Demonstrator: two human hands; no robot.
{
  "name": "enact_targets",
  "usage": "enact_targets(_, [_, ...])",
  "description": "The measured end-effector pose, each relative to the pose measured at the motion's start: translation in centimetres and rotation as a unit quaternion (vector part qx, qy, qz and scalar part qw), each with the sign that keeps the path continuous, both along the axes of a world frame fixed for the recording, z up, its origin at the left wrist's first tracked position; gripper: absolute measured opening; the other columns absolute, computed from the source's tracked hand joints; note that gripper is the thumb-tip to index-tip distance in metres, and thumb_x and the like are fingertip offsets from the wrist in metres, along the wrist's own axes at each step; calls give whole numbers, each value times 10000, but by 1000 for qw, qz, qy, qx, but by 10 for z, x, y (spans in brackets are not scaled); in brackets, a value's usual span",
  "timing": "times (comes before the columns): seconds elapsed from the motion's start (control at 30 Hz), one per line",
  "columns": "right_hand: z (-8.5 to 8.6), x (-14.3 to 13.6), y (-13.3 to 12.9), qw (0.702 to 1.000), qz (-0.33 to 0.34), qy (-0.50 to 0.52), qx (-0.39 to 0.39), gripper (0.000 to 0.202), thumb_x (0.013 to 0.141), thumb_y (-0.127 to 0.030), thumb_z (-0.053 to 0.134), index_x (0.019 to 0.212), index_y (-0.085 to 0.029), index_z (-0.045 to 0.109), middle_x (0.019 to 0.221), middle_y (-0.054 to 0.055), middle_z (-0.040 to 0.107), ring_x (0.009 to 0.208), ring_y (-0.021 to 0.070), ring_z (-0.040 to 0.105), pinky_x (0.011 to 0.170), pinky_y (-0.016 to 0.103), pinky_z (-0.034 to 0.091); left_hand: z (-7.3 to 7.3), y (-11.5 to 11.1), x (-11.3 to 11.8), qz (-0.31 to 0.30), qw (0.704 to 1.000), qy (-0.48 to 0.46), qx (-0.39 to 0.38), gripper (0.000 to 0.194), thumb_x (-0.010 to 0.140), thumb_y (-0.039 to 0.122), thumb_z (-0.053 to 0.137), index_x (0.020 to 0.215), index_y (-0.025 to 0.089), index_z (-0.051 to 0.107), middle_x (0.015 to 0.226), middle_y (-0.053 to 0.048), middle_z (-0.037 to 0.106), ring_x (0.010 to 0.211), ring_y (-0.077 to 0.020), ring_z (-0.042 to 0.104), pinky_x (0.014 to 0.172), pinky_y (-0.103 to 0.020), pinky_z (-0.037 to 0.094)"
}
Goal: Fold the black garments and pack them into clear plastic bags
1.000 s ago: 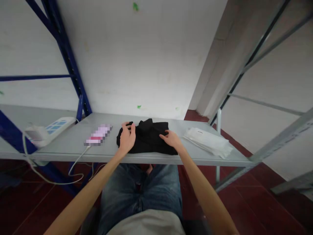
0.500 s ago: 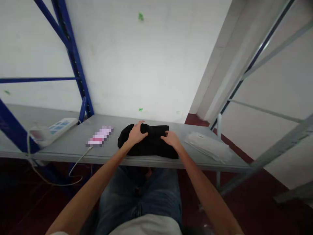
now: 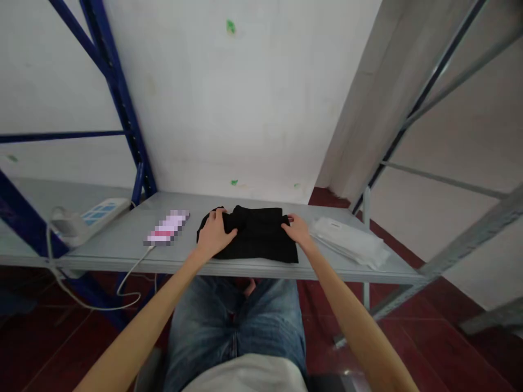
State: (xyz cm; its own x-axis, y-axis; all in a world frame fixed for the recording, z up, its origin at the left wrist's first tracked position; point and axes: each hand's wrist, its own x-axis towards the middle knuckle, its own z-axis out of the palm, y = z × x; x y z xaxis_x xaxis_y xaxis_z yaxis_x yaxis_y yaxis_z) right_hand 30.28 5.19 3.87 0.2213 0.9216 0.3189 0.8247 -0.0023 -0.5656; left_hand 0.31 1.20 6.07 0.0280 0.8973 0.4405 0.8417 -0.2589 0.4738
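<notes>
A black cloth garment [image 3: 265, 239] lies folded on the grey shelf, its kind not clear; the left part is bunched and the right part flatter. My left hand [image 3: 214, 235] rests on the bunched left part, thumb spread away from the fingers. At the right edge of the fabric, my right hand [image 3: 298, 230] has its thumb and fingers bent around the border, closed on it. Some of its fingertips are hidden.
Right of the cloth lies a stack of translucent plastic bags [image 3: 351, 242]. To the left are a phone [image 3: 168, 227] with a white cable and a white power strip [image 3: 98, 215]. Blue posts [image 3: 122, 98] stand left, grey metal bars [image 3: 461, 261] right. A white wall [image 3: 229, 109] rises behind.
My left hand has slid left and slightly nearer over the bunched cloth. My right hand has moved right, from the cloth's top to its right edge. The flatter part looks more spread.
</notes>
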Motion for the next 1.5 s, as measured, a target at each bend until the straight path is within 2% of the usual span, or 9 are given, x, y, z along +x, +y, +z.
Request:
enact_targets(0.17, [-8, -4, 3, 1000, -1, 0, 20, 428, 825, -261, 713, 1233, -157, 637, 1214, 128, 715, 1217, 268, 644, 1040, 379, 501, 1, 3, 10, -20, 997, 75, -10, 635, 828, 500, 759, 1342, 226, 505, 1332, -164, 596, 1253, -382, 601, 945, -463, 554])
enact_targets(0.33, [-4, 1, 4, 999, 0, 17, 47, 421, 817, -197, 674, 1234, -185, 619, 1186, 99, 722, 1170, 253, 661, 1056, 391, 491, 5, 22, 11, 46, 999, -4, -20, 339, 940, 309, 582, 1256, 193, 538, 1185, -153, 698, 1138, -351, 691, 946, -456, 547])
enact_targets(0.53, [-10, 6, 1, 998, -9, 20, 51, 404, 855, -217, 654, 1253, -162, 617, 1216, 124, 718, 1196, 257, 655, 1066, 385, 484, 0, 20, -28, 103, 987, -122, 17, 601, 875, 245, 602, 1419, 126, 375, 1139, -153, 749, 1081, -331, 728, 970, -461, 550])
enact_targets(0.67, [-15, 2, 5, 999, -7, 23, 26, 392, 861, -235, 661, 1246, -168, 630, 1193, 133, 732, 1130, 262, 688, 1027, 394, 503, -2, 26, -46, 64, 995, -78, -24, 482, 845, 264, 655, 1305, 183, 534, 1169, -128, 758, 1077, -308, 737, 980, -445, 554])
enact_targets(0.8, [-14, 4, 10, 994, -2, 57, 97, 338, 853, -230, 628, 1188, -189, 649, 1137, 115, 749, 1077, 265, 702, 1007, 409, 510, 6, 36, -56, 52, 998, -36, 3, 243, 864, 217, 593, 1092, 213, 678, 1127, -86, 778, 1119, -289, 718, 1010, -417, 536])
enact_targets(0.97, [-20, 7, 13, 988, 24, 64, 137, 293, 825, -280, 646, 1103, -188, 668, 1084, 126, 752, 1050, 292, 695, 991, 449, 518, 8, 37, -59, 62, 995, 71, 12, 287, 919, 269, 548, 1132, 196, 727, 1157, -127, 745, 1104, -319, 691, 993, -439, 530])
enact_targets(1.17, [-22, 9, 5, 990, 19, 31, 133, 222, 869, -332, 606, 1027, -198, 685, 1070, 126, 728, 1011, 275, 687, 980, 453, 520, 8, 37, -39, -40, 991, 129, 20, 244, 891, 344, 630, 1082, 212, 708, 1281, -122, 719, 1240, -349, 629, 1165, -565, 404])
enact_targets(1.3, [-4, 17, -14, 984, 62, 89, 142, 206, 859, -378, 619, 965, -212, 680, 1038, 111, 746, 1005, 276, 698, 904, 434, 557, 22, 27, -38, -112, 990, 76, 42, 158, 879, 288, 597, 1009, 229, 664, 1103, -50, 778, 1089, -267, 712, 1286, -601, 196])
enact_targets(1.5, [6, 40, -79, 969, 196, 127, 85, 190, 860, -407, 659, 956, -245, 685, 1071, 67, 771, 1030, 257, 719, 907, 424, 571, 26, -21, -69, -273, 958, 60, 58, 124, 890, 280, 567, 973, 251, 655, 974, 35, 773, 953, -178, 735, 1284, -468, 301])
